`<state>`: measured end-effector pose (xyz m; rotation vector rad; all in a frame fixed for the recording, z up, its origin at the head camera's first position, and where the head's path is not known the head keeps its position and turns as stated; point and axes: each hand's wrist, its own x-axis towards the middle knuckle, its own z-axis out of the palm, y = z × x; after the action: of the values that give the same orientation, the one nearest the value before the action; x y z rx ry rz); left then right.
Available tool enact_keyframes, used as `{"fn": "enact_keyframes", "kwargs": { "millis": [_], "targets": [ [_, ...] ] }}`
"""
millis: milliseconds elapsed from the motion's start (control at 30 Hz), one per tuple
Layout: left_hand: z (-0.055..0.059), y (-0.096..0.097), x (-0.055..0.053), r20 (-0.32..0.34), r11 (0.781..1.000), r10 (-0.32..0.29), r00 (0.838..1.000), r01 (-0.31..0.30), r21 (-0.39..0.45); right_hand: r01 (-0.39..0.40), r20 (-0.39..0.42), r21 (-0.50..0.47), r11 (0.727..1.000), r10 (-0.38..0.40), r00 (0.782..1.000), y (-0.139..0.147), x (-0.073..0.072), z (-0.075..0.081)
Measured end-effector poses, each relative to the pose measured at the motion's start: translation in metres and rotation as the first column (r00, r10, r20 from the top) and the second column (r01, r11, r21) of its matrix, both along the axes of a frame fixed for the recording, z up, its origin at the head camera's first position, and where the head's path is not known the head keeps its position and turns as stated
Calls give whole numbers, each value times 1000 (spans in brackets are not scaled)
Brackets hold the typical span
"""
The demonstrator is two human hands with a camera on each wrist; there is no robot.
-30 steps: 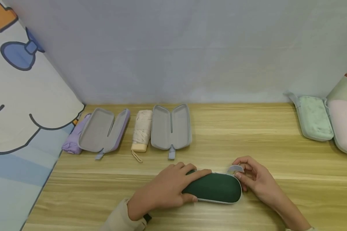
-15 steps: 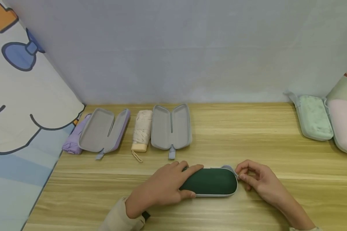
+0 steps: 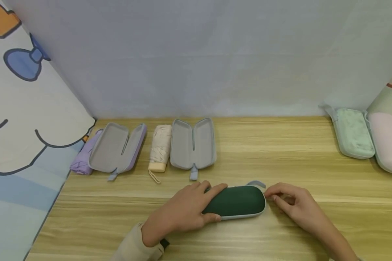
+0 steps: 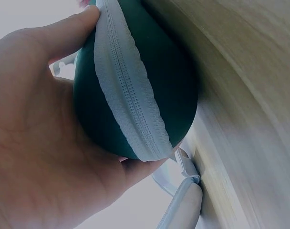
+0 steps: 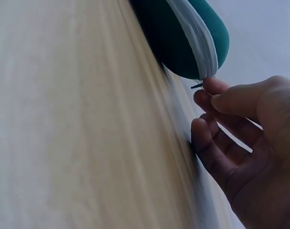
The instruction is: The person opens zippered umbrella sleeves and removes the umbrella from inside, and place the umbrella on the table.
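A dark green zippered case [image 3: 237,201] lies closed on the table in the head view. Across its left end my left hand [image 3: 186,208] grips it, thumb on the near side and fingers over the top. The left wrist view shows the pale zipper band [image 4: 130,86] running round the end inside that grip. At the opposite end, my right hand [image 3: 297,204] pinches the small dark zipper pull [image 5: 196,86] between thumb and forefinger, right at the case's rim. A grey strap [image 3: 256,183] sticks out behind the case's far right corner.
Two open grey-lined cases, one purple-shelled [image 3: 109,148] and one [image 3: 183,145] beside it, stand back left. A purple folded umbrella [image 3: 83,159] and a cream one [image 3: 161,146] lie next to them. Green [image 3: 355,132] and pink [image 3: 388,141] closed cases sit far right.
The green case has shifted slightly left and away, with my left hand still on it. My right hand has moved from the far right corner round to the case's right end.
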<state>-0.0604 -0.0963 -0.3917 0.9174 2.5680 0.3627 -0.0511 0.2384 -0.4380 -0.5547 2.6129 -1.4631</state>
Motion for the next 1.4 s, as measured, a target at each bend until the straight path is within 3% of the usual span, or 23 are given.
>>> {"fn": "enact_keyframes", "kwargs": {
  "millis": [200, 400, 533, 733, 967, 1233, 1400],
  "targets": [
    [0, 0, 1, 0, 1000, -3, 1000, 3, 4, -7, -28, -73, 997, 5, 1000, 0, 0, -3],
    [1, -1, 1, 3, 1000, 1, 1000, -1, 3, -57, -73, -35, 998, 54, 996, -3, -1, -5],
    [2, 0, 1, 5, 1000, 3, 1000, -3, 1, -62, -63, 1, 998, 62, 996, -6, 0, -5],
    [2, 0, 2, 1, 1000, 2, 1000, -2, -3, -8, -23, 43, 999, 9, 1000, -9, 1, -5],
    [0, 0, 2, -13, 1000, -6, 1000, 6, -3, -7, 28, 30, 1000, 6, 1000, -12, 2, -4],
    [1, 0, 2, -8, 1000, -5, 1000, 5, -6, -12, -25, -1, 1000, 12, 1000, -13, 3, -5],
    [1, 0, 2, -7, 1000, -4, 1000, 4, -3, -18, 12, -3, 1000, 18, 1000, -14, 4, -4]
  ]
}}
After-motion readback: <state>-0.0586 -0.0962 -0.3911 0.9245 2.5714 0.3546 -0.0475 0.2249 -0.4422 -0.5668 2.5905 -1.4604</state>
